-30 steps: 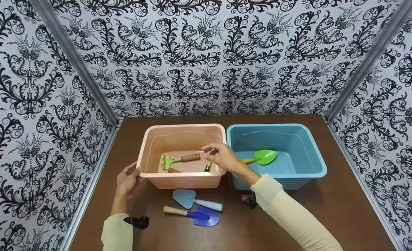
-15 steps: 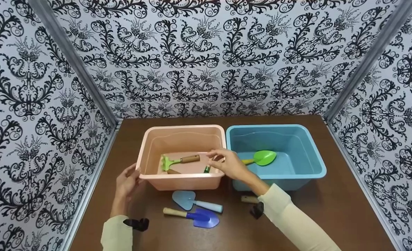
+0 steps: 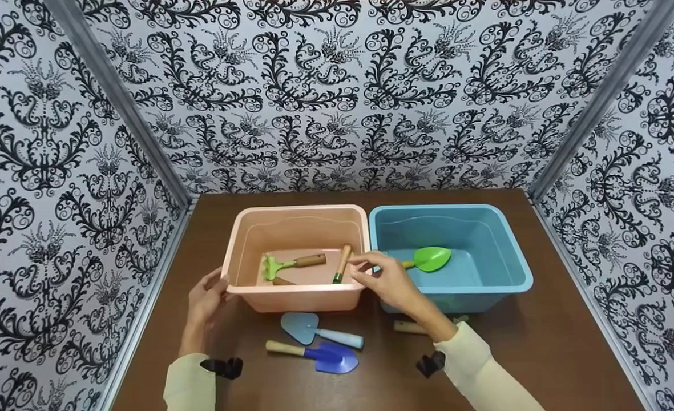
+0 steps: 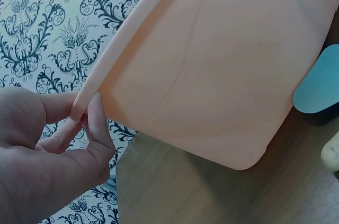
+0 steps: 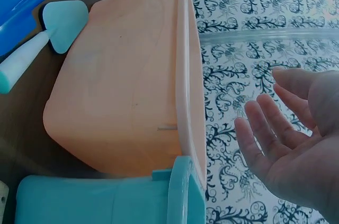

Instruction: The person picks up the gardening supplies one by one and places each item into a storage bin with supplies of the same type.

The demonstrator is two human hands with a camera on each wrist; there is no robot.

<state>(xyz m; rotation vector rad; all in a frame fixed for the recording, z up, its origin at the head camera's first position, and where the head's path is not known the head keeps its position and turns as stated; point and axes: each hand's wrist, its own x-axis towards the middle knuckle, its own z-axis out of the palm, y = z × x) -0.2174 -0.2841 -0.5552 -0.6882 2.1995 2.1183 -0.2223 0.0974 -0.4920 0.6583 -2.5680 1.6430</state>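
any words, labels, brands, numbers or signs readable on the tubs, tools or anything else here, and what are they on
None can be read.
Peach tub and blue tub: no lettering visible.
Light-blue trowel and dark-blue trowel: none visible.
Patterned wall: black scrollwork only.
Handles inside the peach tub: any tiny marking would be too small to read.

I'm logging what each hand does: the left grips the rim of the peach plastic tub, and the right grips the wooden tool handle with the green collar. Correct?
Not quite: the right hand grips nothing. The right wrist view shows it empty; in the head view the wooden tool handle lies inside the peach plastic tub. The left hand does grip the rim.
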